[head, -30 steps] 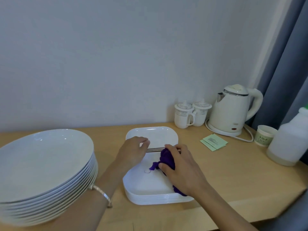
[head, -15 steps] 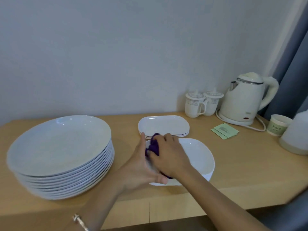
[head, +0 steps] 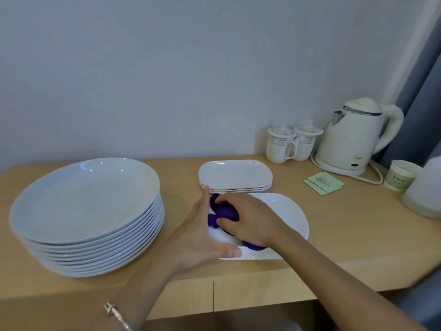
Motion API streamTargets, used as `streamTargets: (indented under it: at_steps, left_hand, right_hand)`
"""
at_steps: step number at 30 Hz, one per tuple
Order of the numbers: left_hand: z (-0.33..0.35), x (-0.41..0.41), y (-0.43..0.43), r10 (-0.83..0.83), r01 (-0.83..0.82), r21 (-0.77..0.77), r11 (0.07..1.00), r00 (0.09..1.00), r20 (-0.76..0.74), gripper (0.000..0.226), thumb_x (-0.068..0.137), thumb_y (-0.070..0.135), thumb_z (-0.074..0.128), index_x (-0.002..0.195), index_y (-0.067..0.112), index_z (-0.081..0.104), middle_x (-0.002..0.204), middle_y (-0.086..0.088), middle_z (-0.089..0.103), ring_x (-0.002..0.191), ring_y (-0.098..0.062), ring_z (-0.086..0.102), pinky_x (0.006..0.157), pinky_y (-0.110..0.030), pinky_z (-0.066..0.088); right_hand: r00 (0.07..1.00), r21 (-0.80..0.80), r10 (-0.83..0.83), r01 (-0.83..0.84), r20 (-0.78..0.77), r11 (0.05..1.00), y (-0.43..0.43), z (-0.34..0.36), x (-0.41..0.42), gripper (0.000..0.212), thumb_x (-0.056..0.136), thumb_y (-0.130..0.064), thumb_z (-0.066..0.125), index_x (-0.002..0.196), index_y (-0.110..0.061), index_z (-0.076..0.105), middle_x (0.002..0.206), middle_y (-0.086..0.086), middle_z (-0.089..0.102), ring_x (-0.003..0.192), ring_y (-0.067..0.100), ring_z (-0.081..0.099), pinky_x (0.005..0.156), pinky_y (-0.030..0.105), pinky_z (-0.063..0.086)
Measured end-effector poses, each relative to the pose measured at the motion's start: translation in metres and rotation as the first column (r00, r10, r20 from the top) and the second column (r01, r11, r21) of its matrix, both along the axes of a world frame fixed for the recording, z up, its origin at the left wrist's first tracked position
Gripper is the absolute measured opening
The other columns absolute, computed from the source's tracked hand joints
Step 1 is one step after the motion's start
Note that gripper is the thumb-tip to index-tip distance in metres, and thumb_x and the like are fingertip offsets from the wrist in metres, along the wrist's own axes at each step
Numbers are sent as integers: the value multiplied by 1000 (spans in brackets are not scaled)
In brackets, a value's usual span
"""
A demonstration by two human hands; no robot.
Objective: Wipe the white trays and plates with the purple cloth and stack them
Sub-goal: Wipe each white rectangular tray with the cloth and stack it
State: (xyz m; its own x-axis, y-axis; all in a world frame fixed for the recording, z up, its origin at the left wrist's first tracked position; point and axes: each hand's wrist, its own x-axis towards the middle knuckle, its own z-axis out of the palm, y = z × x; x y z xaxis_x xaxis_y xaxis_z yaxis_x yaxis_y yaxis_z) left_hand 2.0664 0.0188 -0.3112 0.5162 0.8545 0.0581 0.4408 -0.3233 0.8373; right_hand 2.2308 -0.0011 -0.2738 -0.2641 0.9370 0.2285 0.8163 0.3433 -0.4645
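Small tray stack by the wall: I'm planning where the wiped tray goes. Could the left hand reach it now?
Probably yes: the left hand grips the near tray just in front of the small tray stack, and nothing stands between them.

Both bare forearms reach in from the near edge and meet at the middle. The left hand [head: 202, 237] stands on its side with the palm turned right. Its forefinger points straight away from the body and its thumb is bent in along the near rim of the tray [head: 291, 216], so the hand clasps the tray's left end. A thin bracelet [head: 112, 309] sits on the left wrist. The right hand [head: 253, 220] lies knuckles up, just beside the left. Its fingers are curled down over the cloth [head: 224, 211], bunching it against the tray.
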Motion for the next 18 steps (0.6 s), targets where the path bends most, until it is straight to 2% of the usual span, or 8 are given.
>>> streamTargets:
  at_steps: [2,5,7,9,10,12,15,18]
  left_hand:
    - [3,-1,-4,19,-19,3,1000,999,-27,129,52,48,86,118,77,-21,128,47,25,118,26,28,90,-6,36]
    - [7,-2,-7,29,-28,16,999,997,-65,128,51,52,84,111,77,-26,122,51,21,114,29,27,90,-9,37]
    - [11,-1,-8,24,-23,15,1000,997,-69,127,49,55,82,116,77,-23,127,47,22,119,23,28,97,-19,40]
    - [12,-2,-9,29,-29,10,1000,997,-77,122,49,55,82,114,80,-18,125,48,22,117,24,28,97,-21,40]
    - [12,-2,-10,32,-32,8,999,996,-89,120,50,56,81,110,82,-20,122,52,18,114,28,27,94,-18,38]
    - [12,-1,-11,31,-29,14,999,993,-111,125,52,58,79,116,75,-26,121,54,12,114,27,27,93,-15,35]
    - [12,0,-13,58,-56,20,998,991,-123,133,50,59,78,134,59,-25,136,40,12,122,18,27,97,-16,36]
    - [14,1,-16,72,-68,36,997,990,-124,122,53,54,80,111,76,-25,124,48,16,116,22,33,94,-16,40]
  right_hand:
    - [999,77,-18,14,49,997,4,-2,-6,16,83,-33,57,95,-23,60,86,-7,64,81,15,54,73,40,49]
    - [997,142,-19,9,73,990,4,-4,-4,17,85,-43,50,78,-28,55,73,-8,60,71,15,51,67,39,46]
    - [996,18,88,-88,-16,996,0,4,7,15,86,-43,52,74,-36,47,72,-11,54,70,11,49,66,34,44]
    - [977,-242,177,-202,-118,949,-6,11,21,11,86,-39,60,94,-36,52,89,-14,55,83,6,53,74,27,45]
    - [977,-299,189,-211,-104,930,-9,11,27,25,86,-38,62,108,-36,51,98,-17,53,91,3,51,79,24,44]
    - [987,-213,158,-148,30,966,-8,0,30,44,85,-40,60,127,-39,44,110,-24,46,103,0,44,88,21,38]
    - [994,29,52,-55,94,998,2,-16,4,46,89,-36,53,134,-34,43,123,-8,47,114,12,38,95,25,34]
    - [995,120,-35,23,98,992,11,-19,-16,38,88,-34,52,126,-28,52,120,-1,52,115,19,39,94,30,38]
